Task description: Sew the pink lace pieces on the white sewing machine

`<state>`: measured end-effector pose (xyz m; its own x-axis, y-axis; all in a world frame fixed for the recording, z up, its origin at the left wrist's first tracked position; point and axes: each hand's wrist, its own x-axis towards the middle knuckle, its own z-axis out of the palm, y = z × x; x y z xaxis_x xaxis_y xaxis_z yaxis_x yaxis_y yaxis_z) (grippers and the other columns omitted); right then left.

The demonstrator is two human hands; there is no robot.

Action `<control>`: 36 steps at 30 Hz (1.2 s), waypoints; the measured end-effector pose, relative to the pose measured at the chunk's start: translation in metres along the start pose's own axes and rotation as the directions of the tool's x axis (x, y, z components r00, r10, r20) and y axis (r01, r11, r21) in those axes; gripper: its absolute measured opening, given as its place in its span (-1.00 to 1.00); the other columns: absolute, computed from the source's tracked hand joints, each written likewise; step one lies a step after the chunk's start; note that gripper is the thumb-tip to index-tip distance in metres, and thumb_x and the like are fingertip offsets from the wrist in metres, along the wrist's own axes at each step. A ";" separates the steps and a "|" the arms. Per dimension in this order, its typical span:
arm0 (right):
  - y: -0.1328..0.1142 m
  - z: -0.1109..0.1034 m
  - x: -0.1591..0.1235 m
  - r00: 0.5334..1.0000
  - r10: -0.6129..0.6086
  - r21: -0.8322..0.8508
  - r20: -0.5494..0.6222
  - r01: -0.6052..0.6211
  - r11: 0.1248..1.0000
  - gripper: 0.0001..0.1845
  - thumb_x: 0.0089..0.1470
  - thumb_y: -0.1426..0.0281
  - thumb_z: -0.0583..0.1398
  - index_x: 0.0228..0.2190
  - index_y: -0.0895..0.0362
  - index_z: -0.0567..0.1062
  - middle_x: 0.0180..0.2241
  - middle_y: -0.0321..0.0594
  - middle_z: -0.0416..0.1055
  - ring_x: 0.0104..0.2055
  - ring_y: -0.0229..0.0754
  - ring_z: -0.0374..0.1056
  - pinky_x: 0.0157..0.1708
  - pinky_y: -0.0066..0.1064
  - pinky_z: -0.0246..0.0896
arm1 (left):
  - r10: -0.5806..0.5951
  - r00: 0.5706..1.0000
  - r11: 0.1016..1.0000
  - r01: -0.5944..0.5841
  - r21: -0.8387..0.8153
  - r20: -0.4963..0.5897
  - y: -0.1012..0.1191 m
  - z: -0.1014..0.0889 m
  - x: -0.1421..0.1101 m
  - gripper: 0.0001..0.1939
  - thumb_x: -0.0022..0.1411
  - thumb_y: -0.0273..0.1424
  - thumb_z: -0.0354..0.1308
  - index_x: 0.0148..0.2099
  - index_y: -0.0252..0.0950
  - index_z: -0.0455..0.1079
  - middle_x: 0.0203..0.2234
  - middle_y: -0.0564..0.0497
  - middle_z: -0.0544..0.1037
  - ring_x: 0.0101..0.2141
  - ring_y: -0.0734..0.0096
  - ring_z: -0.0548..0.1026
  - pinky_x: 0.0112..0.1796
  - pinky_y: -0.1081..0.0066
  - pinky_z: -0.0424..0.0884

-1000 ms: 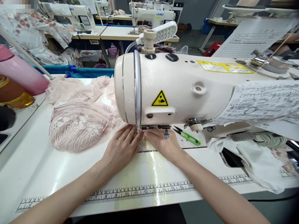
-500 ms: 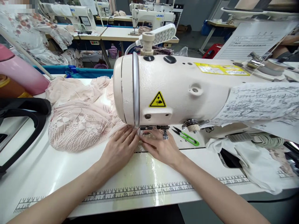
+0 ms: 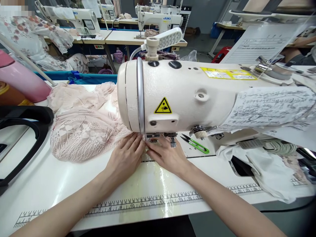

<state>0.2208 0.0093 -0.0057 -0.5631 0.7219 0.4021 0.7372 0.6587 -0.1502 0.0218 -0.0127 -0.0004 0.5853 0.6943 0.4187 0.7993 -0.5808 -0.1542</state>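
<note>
While a pink bottle [image 3: 27, 79] sits beside the lace [image 3: 80, 133], both hands [image 3: 127, 154] lie flattened, grip unclear.

A sewing workshop: several machines [image 3: 182, 95] on tables [image 3: 118, 37] (pale lace fabric [image 3: 81, 135] alongside).

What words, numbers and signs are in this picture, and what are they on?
"JUKI": back-middle sewing machine.
"KI": back-left sewing machine, rest unclear.
"7" to "13", "15" to "17", "22" to "24": tabletop ruler.
Warning triangle with hand picture: near sewing machine.
Too small or blurred: yellow label, handwritten paper, printed sheet.
</note>
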 end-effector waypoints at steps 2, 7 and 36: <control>0.000 0.001 0.000 1.000 0.004 -0.024 0.002 -0.004 1.000 -0.68 0.28 0.23 0.08 0.00 -0.07 0.50 -0.02 -0.25 0.50 -0.16 -0.10 0.41 -0.19 -0.21 0.16 | 0.011 1.000 1.000 -0.011 0.025 0.005 0.000 0.000 0.000 -0.66 0.31 -0.49 -0.04 0.02 -0.54 0.43 0.01 -0.35 0.52 0.01 -0.05 0.51 0.04 0.03 0.42; 0.000 0.001 0.002 1.000 0.013 -0.068 0.013 -0.013 0.998 -0.66 0.27 0.22 0.10 0.02 -0.06 0.48 -0.07 -0.20 0.52 -0.20 -0.10 0.42 -0.18 -0.21 0.16 | -0.004 1.000 0.999 0.003 0.054 0.031 0.000 0.001 -0.001 -0.64 0.32 -0.47 -0.04 0.05 -0.53 0.41 0.02 -0.34 0.51 0.01 -0.04 0.51 0.02 0.05 0.43; -0.005 0.002 0.004 0.999 -0.036 -0.148 -0.035 0.031 0.988 -0.65 0.30 0.25 0.07 0.03 0.04 0.49 -0.01 -0.15 0.50 -0.16 -0.06 0.41 -0.11 -0.18 0.21 | -0.038 0.998 0.998 0.036 0.060 0.042 0.000 0.002 -0.002 -0.58 0.29 -0.45 -0.01 0.13 -0.56 0.38 0.05 -0.36 0.49 0.03 -0.07 0.48 0.06 0.04 0.38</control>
<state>0.2143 0.0097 -0.0055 -0.5761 0.6898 0.4386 0.7668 0.6419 -0.0024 0.0213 -0.0134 -0.0032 0.5594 0.7335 0.3861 0.8265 -0.5291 -0.1922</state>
